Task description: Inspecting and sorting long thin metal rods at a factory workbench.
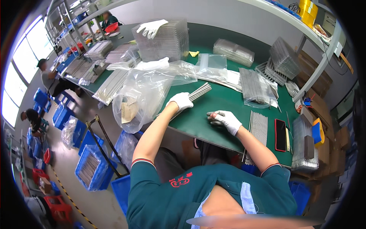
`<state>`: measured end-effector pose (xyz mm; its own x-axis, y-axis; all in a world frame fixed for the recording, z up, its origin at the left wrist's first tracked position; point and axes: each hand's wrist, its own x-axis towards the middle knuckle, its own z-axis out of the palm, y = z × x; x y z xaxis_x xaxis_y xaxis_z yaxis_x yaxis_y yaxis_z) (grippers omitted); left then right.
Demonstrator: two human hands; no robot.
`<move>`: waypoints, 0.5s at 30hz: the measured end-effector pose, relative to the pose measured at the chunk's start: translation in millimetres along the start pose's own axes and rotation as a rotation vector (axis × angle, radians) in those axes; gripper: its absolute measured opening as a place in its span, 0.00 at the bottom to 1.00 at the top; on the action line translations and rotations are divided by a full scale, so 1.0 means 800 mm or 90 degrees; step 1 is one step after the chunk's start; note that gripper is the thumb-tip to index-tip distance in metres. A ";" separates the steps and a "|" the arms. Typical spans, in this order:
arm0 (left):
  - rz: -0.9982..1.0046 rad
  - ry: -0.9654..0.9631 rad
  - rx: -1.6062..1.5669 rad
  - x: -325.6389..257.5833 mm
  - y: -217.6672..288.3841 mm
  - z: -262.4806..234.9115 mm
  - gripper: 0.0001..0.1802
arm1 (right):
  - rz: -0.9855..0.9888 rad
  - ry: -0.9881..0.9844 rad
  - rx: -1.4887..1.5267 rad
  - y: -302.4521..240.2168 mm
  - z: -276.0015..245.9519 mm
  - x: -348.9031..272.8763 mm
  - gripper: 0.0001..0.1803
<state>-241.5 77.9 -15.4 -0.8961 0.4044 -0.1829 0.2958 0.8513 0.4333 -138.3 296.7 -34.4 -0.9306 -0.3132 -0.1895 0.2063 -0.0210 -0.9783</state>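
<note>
A bundle of thin metal rods (200, 92) is gripped in my left hand (181, 101), which wears a white glove. The rods slant up to the right above the green table, and their lower ends stick out below the hand. My right hand (227, 121), also gloved, is over the table near its front edge, apart from the bundle. Its fingers are curled in toward the thumb, with darkened glove tips and some bare skin showing. Whether anything small is between them I cannot make out. Beside my right forearm lies a row of metal rods (258, 128).
A large clear plastic bag (131, 89) lies left of my left hand. Behind it rises a stack of clear trays (167, 42) topped by a white glove (151, 28). More bagged rods (251, 86) lie farther back. A red-edged phone (280, 135) rests at the right.
</note>
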 end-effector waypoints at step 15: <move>-0.178 0.277 0.192 -0.022 -0.032 0.034 0.45 | 0.098 -0.047 0.117 0.009 0.018 0.016 0.17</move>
<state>-224.1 58.2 -47.5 -0.9878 0.0317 0.1525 0.0533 0.9887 0.1400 -144.4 279.0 -42.3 -0.8608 -0.3938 -0.3225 0.4020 -0.1372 -0.9053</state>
